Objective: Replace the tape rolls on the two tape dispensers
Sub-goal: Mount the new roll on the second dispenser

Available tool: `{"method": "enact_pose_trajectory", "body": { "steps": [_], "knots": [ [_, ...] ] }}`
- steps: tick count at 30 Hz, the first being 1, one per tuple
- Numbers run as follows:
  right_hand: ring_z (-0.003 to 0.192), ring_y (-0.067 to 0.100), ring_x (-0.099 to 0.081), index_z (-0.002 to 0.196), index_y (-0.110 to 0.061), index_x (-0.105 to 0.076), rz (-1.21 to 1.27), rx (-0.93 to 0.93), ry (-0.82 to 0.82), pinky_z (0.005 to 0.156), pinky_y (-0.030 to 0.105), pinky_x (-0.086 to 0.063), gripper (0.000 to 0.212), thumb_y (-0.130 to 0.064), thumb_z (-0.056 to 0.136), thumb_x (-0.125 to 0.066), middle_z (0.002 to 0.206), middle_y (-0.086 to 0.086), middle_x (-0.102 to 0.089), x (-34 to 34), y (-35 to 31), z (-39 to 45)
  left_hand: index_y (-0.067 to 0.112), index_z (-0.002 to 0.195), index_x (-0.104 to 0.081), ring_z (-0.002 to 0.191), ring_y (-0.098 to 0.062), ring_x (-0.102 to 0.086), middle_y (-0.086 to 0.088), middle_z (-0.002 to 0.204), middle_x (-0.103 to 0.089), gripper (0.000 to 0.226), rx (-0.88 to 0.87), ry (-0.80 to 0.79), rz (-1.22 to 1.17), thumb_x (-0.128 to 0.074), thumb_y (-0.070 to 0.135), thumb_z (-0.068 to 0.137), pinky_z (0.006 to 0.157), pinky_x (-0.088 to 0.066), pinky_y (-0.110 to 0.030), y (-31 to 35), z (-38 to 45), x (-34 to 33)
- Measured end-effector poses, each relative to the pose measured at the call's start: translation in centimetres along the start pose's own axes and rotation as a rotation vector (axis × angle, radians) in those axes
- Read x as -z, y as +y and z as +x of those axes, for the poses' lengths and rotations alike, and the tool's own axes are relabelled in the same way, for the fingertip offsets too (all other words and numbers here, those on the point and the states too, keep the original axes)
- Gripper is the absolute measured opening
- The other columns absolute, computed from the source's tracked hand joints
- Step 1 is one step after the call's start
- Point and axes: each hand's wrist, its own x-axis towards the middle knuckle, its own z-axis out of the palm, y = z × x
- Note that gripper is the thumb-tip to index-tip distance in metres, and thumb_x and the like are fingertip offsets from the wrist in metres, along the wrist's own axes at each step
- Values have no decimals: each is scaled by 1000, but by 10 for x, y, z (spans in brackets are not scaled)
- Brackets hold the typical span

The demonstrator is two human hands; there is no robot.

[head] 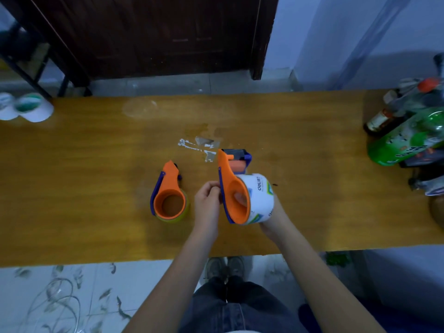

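Head view: right hand (pixel 272 218) clamped around white tape roll (pixel 260 198) seated on an orange dispenser (pixel 231 188), held above desk (pixel 84 188) mid-area toward the near edge, a finger showing through the core. Left hand (pixel 207 200) fingers pinched together at the dispenser's blue edge; can't tell what they grip. Second dispenser (pixel 169 191) lies flat on the desk just left of the hands, on a yellowish roll (pixel 179 216). Bottles (pixel 408 131) at the right end, white cups (pixel 26 108) at the far left corner.

Right hand (pixel 271 219) gripping wrapped tape roll (pixel 260 198) in orange dispenser (pixel 231 188), left hand (pixel 207 203) pinching its edge
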Motion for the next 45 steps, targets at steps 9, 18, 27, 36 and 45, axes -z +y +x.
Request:
{"method": "enact_pose_trajectory", "body": {
  "steps": [9, 18, 27, 36, 45],
  "knots": [
    [68, 17, -54, 95, -6, -55, -94, 32, 96, 60, 26, -43, 21, 10, 88, -43, 73, 4, -61, -7, 7, 6, 17, 95, -59, 82, -15, -63, -3, 91, -68, 13, 65, 1, -240, -56, 5, 90, 71, -50, -28, -8, -30, -3],
    [85, 11, -62, 117, -8, -57, -161, -23, 38, 60, 28, -56, 35, -28, 100, -35, 101, 3, -63, 9, -5, -3, 11, 106, -58, 91, -11, -66, -6, 103, -68, 22, -123, 140, -35, -63, 3, 86, 84, -54, -27, -8, -18, 22],
    [81, 28, -62, 108, -8, -56, -980, 120, 7, 76, 40, -53, 25, -12, 85, -59, 89, 5, -58, -9, 24, 3, 11, 116, -64, 101, -21, -63, -4, 109, -69, 31, -613, 138, 639, -64, 11, 85, 88, -52, -40, -24, 1, 36],
    [81, 30, -58, 101, -4, -61, -1060, 175, 170, 64, 29, -37, 22, -6, 90, -41, 90, 12, -64, -20, 47, 20, 12, 115, -62, 102, -18, -61, -1, 106, -68, 33, -472, 264, 579, -66, 23, 85, 85, -49, -30, -35, 1, 32],
    [98, 36, -61, 109, -3, -60, -1134, 115, 272, 82, 39, -48, 28, -8, 90, -40, 110, 20, -62, -32, 64, 52, 9, 101, -65, 88, -26, -62, -8, 107, -55, 25, -469, 243, 909, -62, 29, 87, 67, -49, -35, -44, 28, 38]
  ]
}}
